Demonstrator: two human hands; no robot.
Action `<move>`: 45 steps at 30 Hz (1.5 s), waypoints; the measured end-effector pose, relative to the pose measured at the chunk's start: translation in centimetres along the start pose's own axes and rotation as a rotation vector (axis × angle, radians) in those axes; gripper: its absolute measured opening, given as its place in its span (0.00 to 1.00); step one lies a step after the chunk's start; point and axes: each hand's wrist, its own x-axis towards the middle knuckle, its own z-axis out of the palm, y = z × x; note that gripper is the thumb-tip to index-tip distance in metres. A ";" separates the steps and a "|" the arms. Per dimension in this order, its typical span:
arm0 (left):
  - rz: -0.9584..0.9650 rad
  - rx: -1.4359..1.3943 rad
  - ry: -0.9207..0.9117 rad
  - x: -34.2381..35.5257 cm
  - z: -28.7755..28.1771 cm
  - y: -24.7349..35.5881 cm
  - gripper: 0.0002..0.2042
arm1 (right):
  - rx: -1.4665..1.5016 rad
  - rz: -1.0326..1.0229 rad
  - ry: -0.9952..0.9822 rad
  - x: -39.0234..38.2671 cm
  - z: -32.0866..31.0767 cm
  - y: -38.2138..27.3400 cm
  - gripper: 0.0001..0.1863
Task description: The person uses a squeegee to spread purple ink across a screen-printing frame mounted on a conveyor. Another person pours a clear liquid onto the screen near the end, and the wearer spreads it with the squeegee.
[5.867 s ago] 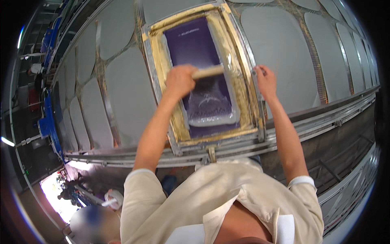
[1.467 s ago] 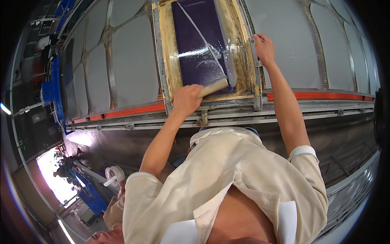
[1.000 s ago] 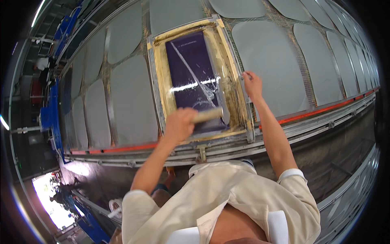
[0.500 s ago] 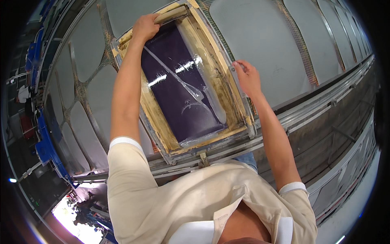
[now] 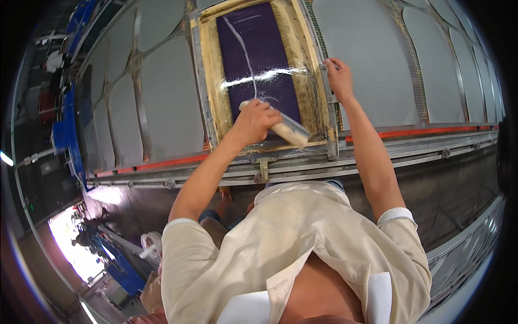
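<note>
A screen printing frame (image 5: 327, 127) with tape along its inner borders lies on the long table in front of me. Its mesh (image 5: 259, 59) is dark purple and wet-looking, with a pale streak down it and a small pale curved motif near the near end. My left hand (image 5: 256, 120) is closed around a squeegee (image 5: 290, 132), held slantwise over the near end of the mesh. Whether its blade touches the mesh is hidden. My right hand (image 5: 340, 80) is at the frame's right edge, fingers curled and pinching there; the fingertips partly hide what they grip.
Grey flat panels (image 5: 367, 65) lie in rows along the table on both sides of the frame. Metal rails (image 5: 399, 147) and a red strip (image 5: 426, 131) run along its near edge. A metal bracket (image 5: 264, 170) sits at the frame's near side. Another person (image 5: 154, 294) is partly visible at lower left.
My left hand has brought the squeegee from the frame's far end to its near end. The thick pale streak on the mesh is now thinner. My right hand stays at the frame's right edge.
</note>
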 end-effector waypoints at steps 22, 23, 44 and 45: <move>-0.500 0.178 0.393 6.7 -6.4 -21.9 0.12 | -0.015 0.098 0.006 -1.6 -0.4 -1.9 0.16; -0.578 0.257 0.244 8.9 -7.5 -24.6 0.13 | -0.030 0.087 0.021 -1.7 -0.4 -1.8 0.16; -0.525 0.131 0.194 -7.9 0.3 6.3 0.19 | -0.520 -0.481 0.222 -0.3 0.1 1.3 0.20; -0.523 0.168 0.208 -7.8 0.6 6.9 0.19 | -0.786 -0.709 0.384 -1.2 0.0 0.8 0.21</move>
